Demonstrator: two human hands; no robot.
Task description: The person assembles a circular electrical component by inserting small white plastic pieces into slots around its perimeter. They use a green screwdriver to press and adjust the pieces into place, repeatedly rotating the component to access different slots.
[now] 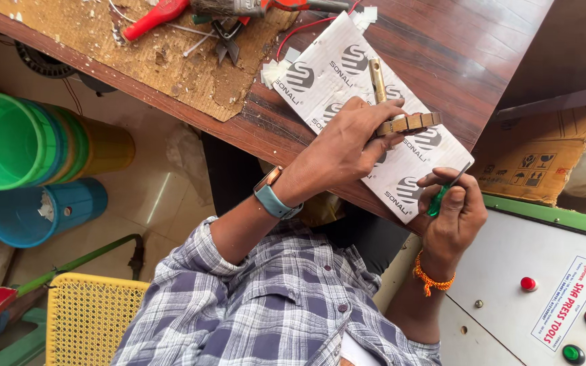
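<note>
A small brass fitting [408, 123], ridged along its edge and joined to a brass rod [377, 79] that points toward the top of the frame, sits just right of centre, above a white printed sheet [347, 81] lying on the dark wooden surface [456, 47]. The left hand [344, 146] reaches in from the lower middle and pinches the fitting between thumb and curled fingers, closed firmly on it. To the lower right, the right hand [452, 210] is wrapped around the green handle of a screwdriver [445, 193], its thin blade angled up toward the fitting; the tip is near the brass but I cannot tell whether it touches.

Doing this well seems to call for keeping the fitting braced low over the sheet so that it cannot twist, and lining the blade squarely with whatever slot it is meant for before pressing, since a slip would run toward the holding fingers.

The left wrist wears a blue-strapped watch [274, 196], the right an orange thread bracelet [431, 276]. In the upper left of the frame, a worn fibre board [171, 68] carries a red-handled tool [154, 17] and small pliers [226, 41]. Stacked green and blue plastic buckets [15, 142] lie at the left, a yellow mesh chair [89, 318] at the lower left, and a white control panel [530, 251] with red and green buttons at the lower right.
</note>
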